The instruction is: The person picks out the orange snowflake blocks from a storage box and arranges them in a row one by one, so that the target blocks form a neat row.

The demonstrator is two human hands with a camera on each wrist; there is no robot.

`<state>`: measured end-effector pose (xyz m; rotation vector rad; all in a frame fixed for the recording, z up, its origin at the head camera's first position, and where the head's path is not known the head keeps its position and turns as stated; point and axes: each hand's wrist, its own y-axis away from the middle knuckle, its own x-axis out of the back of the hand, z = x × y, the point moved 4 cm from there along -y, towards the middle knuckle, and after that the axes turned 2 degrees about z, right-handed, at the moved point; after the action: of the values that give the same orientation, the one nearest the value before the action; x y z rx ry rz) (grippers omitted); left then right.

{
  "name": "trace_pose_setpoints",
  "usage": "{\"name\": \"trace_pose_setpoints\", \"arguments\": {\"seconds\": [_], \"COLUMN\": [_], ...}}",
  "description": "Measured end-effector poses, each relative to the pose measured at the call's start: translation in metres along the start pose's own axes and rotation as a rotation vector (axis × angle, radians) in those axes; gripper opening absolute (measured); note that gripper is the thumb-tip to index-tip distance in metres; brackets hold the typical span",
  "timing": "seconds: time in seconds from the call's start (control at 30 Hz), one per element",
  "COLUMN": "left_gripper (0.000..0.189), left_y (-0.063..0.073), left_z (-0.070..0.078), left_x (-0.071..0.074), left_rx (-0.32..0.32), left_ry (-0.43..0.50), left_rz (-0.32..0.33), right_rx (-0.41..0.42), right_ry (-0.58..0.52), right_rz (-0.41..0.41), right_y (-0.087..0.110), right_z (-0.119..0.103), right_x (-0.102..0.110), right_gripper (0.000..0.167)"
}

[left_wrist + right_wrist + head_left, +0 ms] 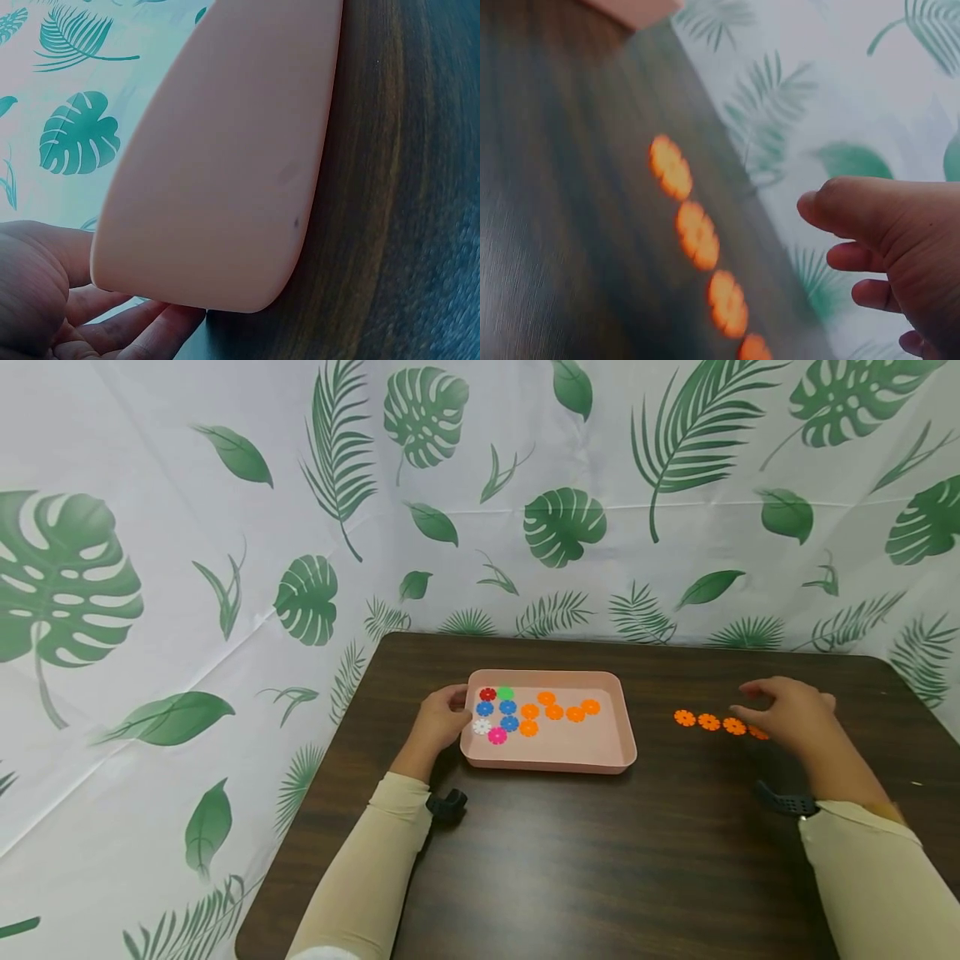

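Observation:
A shallow pink tray (570, 752) lies on the table with notched flower-shaped discs in it. My left hand (440, 720) holds the tray's left side, thumb at the rim; the left wrist view shows the tray's outer wall (217, 180) close up beside the fingers. To the right of the tray, several orange discs (708, 722) form a row on the tabletop. Above the right end of that row hovers my right hand (795, 714), its fingers loosely bent and nothing visible between them. It partly covers the last disc. The right wrist view shows the hand (907, 255) apart from the orange discs (697, 235).
Inside the tray, orange discs (553, 712) spread across the middle. Blue discs (508, 707), a red disc (487, 694), a green disc (506, 693), a white disc (482, 726) and a pink disc (497, 736) group at its left. A leaf-print cloth (480, 543) hangs behind the dark wooden table (585, 860).

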<state>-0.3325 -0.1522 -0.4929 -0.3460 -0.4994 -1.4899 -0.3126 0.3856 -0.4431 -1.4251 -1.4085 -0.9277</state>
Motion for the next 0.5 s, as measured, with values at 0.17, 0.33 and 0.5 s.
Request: {"name": "trace_pose_setpoints", "arguments": {"seconds": [0.17, 0.33, 0.5], "left_gripper": [0.055, 0.055, 0.055], "left_y": [-0.001, -0.001, 0.000], "left_z": [-0.001, -0.001, 0.000], "left_x": [0.001, 0.002, 0.001], "left_rx": [-0.008, -0.014, -0.016], "left_ry": [0.000, 0.005, 0.013], "left_rz": [0.001, 0.004, 0.000], "right_rx": [0.057, 0.099, 0.144], "right_ry": [-0.002, -0.008, -0.010], "right_rz": [0.055, 0.066, 0.081], "right_y": [-0.013, -0.024, -0.034], "right_z": [-0.028, -0.051, -0.075], "right_x": [0.010, 0.017, 0.016], "right_gripper": [0.056, 0.052, 0.051]}}
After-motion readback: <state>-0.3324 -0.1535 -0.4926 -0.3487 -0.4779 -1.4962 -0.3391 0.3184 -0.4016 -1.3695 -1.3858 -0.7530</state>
